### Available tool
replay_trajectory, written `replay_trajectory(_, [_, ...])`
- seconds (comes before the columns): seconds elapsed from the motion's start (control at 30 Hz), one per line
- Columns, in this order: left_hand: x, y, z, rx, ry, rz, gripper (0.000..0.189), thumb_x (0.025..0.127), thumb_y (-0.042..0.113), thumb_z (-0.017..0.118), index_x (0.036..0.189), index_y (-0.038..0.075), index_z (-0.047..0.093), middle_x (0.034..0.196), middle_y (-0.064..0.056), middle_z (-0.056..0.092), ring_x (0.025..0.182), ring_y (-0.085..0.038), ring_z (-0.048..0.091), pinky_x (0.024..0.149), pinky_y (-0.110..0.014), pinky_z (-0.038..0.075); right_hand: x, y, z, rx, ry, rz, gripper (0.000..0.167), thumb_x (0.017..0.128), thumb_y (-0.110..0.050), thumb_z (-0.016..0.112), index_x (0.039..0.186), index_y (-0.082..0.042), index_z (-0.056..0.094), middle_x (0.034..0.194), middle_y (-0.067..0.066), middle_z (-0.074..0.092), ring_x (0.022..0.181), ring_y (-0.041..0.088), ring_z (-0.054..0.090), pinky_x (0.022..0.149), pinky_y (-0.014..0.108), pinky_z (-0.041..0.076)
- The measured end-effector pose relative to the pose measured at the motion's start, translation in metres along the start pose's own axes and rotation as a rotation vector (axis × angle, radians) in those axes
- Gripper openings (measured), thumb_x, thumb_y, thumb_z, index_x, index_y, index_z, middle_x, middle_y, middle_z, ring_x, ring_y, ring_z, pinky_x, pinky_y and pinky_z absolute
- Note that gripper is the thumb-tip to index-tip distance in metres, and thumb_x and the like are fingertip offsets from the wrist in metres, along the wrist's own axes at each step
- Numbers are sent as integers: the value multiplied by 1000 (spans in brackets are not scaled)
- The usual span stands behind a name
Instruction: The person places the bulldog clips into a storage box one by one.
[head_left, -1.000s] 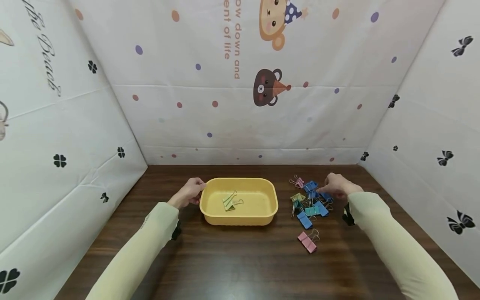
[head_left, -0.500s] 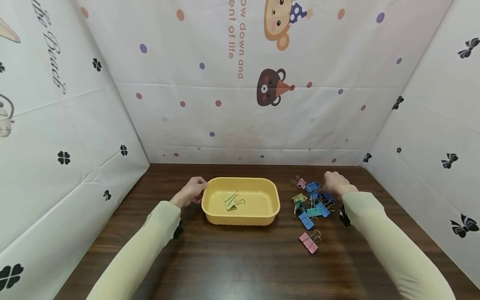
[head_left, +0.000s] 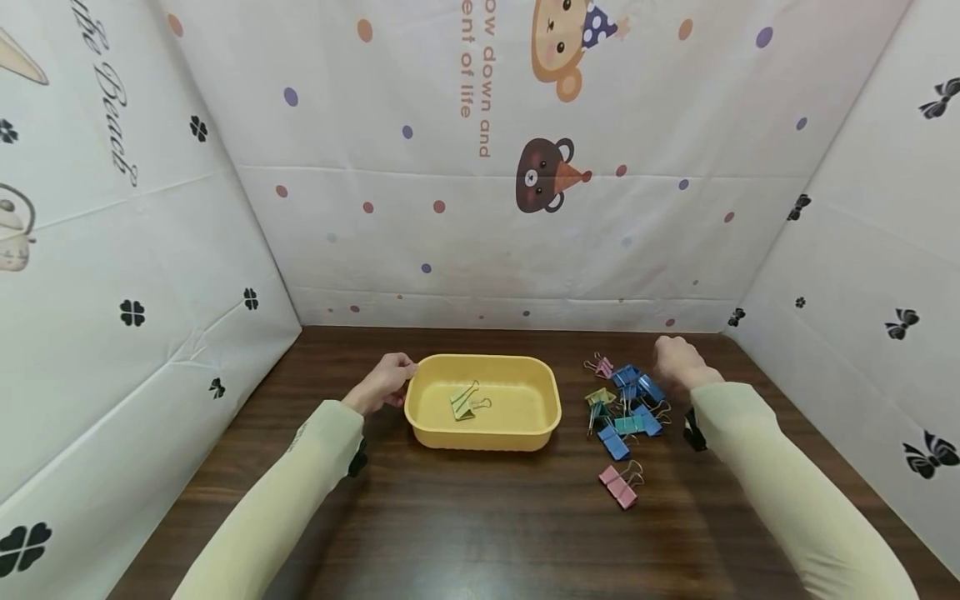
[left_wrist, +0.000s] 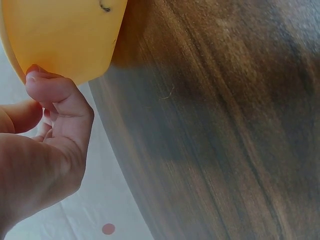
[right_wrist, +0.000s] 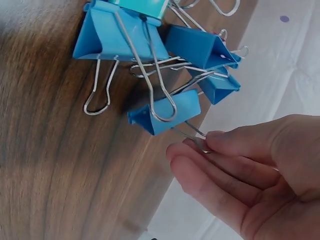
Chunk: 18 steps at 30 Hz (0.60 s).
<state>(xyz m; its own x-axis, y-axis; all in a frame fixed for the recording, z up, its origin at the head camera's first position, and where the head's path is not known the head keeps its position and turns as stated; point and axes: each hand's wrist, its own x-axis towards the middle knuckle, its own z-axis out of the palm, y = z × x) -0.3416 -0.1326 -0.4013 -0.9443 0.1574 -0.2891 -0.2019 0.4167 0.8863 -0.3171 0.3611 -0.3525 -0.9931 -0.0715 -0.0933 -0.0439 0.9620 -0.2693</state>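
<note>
A yellow plastic basket (head_left: 483,439) stands on the table with green binder clips (head_left: 463,407) inside. My left hand (head_left: 384,383) pinches its left rim; in the left wrist view the thumb and curled forefinger (left_wrist: 55,92) meet at the basket's edge. Right of the basket lies a pile of binder clips, mostly blue (head_left: 615,442). At the pile's far right side my right hand (head_left: 681,365) pinches the wire handle of a blue binder clip (right_wrist: 175,111) between thumb and fingers. That clip still lies against the other clips' wire handles.
One pink binder clip (head_left: 618,487) lies apart in front of the pile, and another pink clip (head_left: 600,365) sits at its back. Teal (head_left: 628,425) and yellow-green clips (head_left: 600,397) are in the pile too. White printed sheets (head_left: 465,250) enclose the dark wooden table (head_left: 480,525).
My right hand has drawn slightly back from the pile, its fingers closing on the blue clip's handle, and that clip has shifted. The left hand stays at the basket. The head view has shifted slightly.
</note>
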Motion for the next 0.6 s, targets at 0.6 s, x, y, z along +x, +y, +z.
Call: replay_trajectory(0.6, [2, 0, 1, 16, 6, 18, 28, 104, 18, 41, 118, -5, 47, 76, -9, 52, 51, -13, 48, 46, -23, 45, 1, 8, -22, 246, -22, -7, 19, 84, 4, 53, 92, 15, 65, 70, 18, 69, 57, 21, 68, 58, 39, 59])
